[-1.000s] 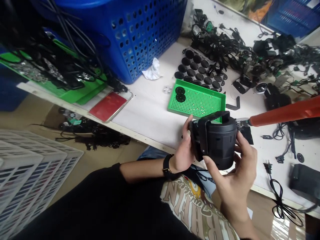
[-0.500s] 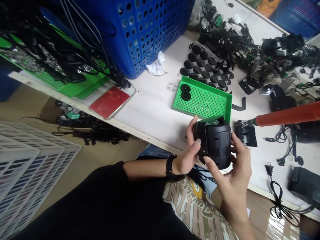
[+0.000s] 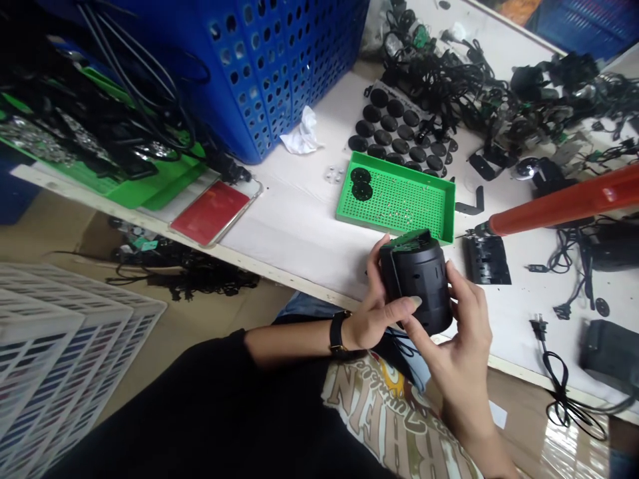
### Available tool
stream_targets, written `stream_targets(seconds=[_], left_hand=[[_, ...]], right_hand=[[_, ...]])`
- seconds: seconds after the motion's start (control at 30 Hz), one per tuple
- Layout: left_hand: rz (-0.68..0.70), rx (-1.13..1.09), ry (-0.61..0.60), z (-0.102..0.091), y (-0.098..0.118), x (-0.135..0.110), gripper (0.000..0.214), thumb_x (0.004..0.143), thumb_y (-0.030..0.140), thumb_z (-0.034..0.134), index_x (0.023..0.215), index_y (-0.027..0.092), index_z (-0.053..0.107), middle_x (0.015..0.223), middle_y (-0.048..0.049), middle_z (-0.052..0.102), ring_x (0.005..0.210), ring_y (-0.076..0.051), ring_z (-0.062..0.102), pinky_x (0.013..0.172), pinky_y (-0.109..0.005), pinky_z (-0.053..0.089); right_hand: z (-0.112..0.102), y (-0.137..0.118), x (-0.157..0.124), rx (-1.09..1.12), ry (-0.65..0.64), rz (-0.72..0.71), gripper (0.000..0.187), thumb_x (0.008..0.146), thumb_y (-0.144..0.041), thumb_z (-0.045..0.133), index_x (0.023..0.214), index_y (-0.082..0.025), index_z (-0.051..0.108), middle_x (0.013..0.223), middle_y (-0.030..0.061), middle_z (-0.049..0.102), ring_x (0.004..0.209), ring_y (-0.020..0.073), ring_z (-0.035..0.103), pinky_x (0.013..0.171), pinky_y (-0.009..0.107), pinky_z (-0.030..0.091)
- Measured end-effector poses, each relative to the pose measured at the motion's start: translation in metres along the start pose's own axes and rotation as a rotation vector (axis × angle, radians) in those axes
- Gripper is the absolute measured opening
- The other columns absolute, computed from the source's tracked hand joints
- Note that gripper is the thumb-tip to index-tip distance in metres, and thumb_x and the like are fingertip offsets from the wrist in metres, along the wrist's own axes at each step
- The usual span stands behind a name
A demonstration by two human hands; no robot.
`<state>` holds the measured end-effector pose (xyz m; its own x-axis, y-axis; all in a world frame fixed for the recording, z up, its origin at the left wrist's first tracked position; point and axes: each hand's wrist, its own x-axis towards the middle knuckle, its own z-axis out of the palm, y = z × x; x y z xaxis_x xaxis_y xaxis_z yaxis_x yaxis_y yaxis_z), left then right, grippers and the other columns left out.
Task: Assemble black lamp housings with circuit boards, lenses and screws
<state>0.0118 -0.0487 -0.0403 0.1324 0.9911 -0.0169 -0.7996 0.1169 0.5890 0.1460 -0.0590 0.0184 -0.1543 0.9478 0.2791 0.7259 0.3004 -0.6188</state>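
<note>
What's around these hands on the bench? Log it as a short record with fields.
left hand: holds one side of a black slotted cylindrical housing
right hand: wraps around the other side of the housing
left wrist: black-strapped watch
nearest tray: green perforated tray, two black discs inside
bench: white top with rows of black discs, tangled black cables, black slotted plate
right of housing: orange-handled tool
far side: blue perforated crate
</note>
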Motion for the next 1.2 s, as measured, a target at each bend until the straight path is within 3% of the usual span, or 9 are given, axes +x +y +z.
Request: stream_targets(seconds=[0.37,0.6,0.87,1.2], left_hand=[[0.031,0.194,0.014,0.001,0.008,-0.003,0.110,0.084,0.033,0.085,0.165,0.040,0.010,0.156,-0.0099,0.056,0.140,-0.032,0.058,0.125,-0.056,0.038],[0.033,0.199,-0.038,-0.002,0.011,-0.007,0.113,0.084,0.038,0.086,0.164,0.043,0.008,0.163,-0.0105,0.049,0.146,-0.033,0.054,0.123,-0.055,0.042],[-0.006,0.184,0.010,-0.004,0.010,-0.009,0.122,0.077,0.035,0.092,0.166,0.044,0.009,0.164,-0.0091,0.049,0.143,-0.034,0.057,0.123,-0.054,0.042],[0.061,0.191,-0.034,0.000,0.010,-0.006,0.118,0.083,0.037,0.088,0.164,0.041,0.002,0.163,-0.0121,0.050,0.146,-0.032,0.055,0.124,-0.053,0.041]], right_hand=[[0.002,0.002,0.000,0.042,-0.008,-0.073,0.082,0.090,-0.033,0.076,0.163,-0.032,0.041,0.137,0.0127,0.058,0.129,0.0315,0.060,0.103,0.053,0.060],[0.000,0.005,0.003,0.127,0.016,-0.124,0.080,0.086,-0.030,0.079,0.159,-0.033,0.047,0.135,0.0116,0.060,0.127,0.0310,0.062,0.100,0.051,0.061],[-0.002,0.001,0.001,0.077,0.028,-0.125,0.079,0.087,-0.030,0.076,0.160,-0.034,0.047,0.138,0.0113,0.060,0.127,0.0324,0.064,0.102,0.055,0.061],[0.008,-0.003,-0.006,0.084,0.147,-0.107,0.083,0.085,-0.029,0.078,0.161,-0.031,0.046,0.134,0.0128,0.059,0.125,0.0321,0.063,0.099,0.052,0.062]])
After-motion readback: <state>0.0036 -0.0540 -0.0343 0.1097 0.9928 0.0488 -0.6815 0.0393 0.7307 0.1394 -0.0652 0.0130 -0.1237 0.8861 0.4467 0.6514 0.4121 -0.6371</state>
